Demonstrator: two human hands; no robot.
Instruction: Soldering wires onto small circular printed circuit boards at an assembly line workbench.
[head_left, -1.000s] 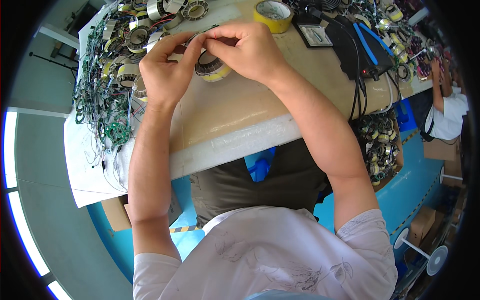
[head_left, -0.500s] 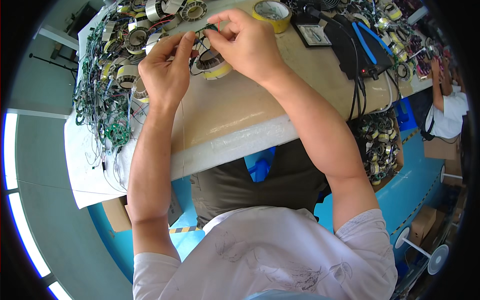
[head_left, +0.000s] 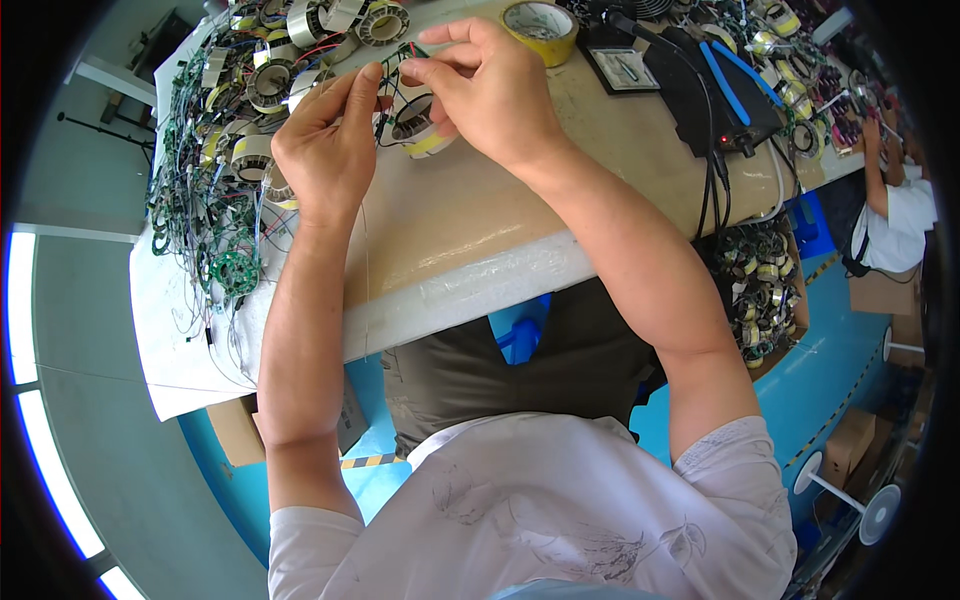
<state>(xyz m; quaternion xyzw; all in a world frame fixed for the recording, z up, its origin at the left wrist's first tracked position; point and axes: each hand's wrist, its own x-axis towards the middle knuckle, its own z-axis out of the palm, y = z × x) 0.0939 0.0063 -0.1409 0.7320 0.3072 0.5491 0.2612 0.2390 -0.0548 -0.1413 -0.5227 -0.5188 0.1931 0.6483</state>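
Observation:
Over the table's front half, a small green circuit board point(head_left: 404, 57) with thin wires is held up between my two hands. My left hand point(head_left: 330, 145) is closed, thumb and forefinger pinching the board's left side and dark wires. From the right, my right hand point(head_left: 495, 95) pinches at the board's other end, its thumb and forefinger close together; the exact contact is partly hidden. Just below the fingers lies a ring-shaped motor stator point(head_left: 428, 142) wrapped in white and yellow tape, with dark wires running up from it. A thin strand point(head_left: 366, 270) hangs below my left hand.
Heaped stators point(head_left: 270, 85) and tangled green boards point(head_left: 235, 270) cover the table's left. At the back are a yellow tape roll point(head_left: 542, 30), a black soldering station point(head_left: 715, 95) and blue-handled tool point(head_left: 728, 85). A box of stators point(head_left: 765, 290) stands right; another person point(head_left: 895, 220) sits beyond.
The green board has turned more upright between my fingers. My right hand has shifted slightly left, its lower fingers now showing beside the stator; my left hand has moved a little left.

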